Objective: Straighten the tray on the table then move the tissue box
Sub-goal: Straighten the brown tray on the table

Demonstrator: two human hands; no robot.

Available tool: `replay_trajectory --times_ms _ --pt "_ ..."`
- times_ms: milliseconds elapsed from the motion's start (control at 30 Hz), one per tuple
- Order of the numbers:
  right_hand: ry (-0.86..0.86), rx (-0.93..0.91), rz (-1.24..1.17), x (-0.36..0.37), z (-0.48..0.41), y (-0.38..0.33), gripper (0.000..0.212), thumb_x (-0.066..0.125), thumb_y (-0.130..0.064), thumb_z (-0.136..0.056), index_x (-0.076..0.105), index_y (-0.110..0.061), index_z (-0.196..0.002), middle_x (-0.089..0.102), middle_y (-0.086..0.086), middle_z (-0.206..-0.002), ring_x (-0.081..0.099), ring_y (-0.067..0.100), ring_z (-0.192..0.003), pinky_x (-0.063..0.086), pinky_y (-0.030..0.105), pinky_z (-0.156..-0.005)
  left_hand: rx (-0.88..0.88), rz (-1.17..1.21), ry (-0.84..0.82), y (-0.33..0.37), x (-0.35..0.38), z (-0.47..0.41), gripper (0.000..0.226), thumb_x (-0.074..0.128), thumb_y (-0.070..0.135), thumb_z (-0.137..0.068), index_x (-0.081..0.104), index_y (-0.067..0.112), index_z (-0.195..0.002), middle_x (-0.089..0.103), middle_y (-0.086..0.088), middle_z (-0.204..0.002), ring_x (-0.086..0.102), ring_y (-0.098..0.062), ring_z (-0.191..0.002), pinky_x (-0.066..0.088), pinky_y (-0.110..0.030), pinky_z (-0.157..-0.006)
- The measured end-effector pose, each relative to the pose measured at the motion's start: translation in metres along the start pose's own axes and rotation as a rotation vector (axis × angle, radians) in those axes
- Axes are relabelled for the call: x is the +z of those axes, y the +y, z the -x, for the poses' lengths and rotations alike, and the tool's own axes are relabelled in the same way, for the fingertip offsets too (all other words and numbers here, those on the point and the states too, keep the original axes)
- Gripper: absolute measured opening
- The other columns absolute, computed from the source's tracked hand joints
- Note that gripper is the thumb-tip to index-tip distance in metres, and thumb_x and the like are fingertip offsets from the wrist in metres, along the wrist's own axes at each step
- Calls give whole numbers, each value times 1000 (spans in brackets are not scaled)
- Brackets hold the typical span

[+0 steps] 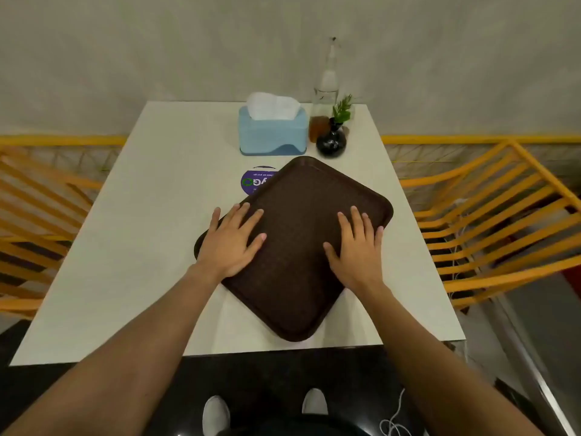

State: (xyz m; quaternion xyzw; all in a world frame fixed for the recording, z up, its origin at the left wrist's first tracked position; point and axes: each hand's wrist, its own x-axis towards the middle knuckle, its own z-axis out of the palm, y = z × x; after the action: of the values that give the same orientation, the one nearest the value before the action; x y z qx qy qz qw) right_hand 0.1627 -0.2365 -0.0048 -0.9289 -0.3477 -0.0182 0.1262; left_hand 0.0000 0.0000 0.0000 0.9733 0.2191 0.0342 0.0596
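Blue tissue box (272, 131) with white tissue (272, 106)

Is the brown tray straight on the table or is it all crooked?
Crooked. The tray sits turned like a diamond, one corner pointing at the table's near edge. The left hand and right hand lie flat on it.
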Motion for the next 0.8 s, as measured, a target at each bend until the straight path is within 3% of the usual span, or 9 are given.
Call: replay_trajectory --times_ms 167,333,800 --pt "-123 86 28 8 12 15 68 38 -60 -100 34 -20 -155 15 10 -169 4 36 -155 -1 52 -122 -169 6 -55 -12 15 11 71 15 68 -96 18 36 -159 8 -4 -169 4 -25 -155 -1 -52 -123" --pt "-150 84 -37 13 10 25 66 32 -58 -102 36 -18 -155 27 8 -165 6 33 -155 4 48 -125 -204 5 -48 -11 22 16 72 17 68 -96 30 32 -157 9 -2 -169 7 -23 -155 9 -47 -124" --pt "-199 -245 -50 28 -42 -2 61 42 -52 -99 47 -17 -149 38 9 -160 18 31 -152 14 45 -125 -573 4 -14 -8 21 86 74 15 71 -94 30 32 -156 10 -3 -169 10 -26 -154 16 -49 -122"
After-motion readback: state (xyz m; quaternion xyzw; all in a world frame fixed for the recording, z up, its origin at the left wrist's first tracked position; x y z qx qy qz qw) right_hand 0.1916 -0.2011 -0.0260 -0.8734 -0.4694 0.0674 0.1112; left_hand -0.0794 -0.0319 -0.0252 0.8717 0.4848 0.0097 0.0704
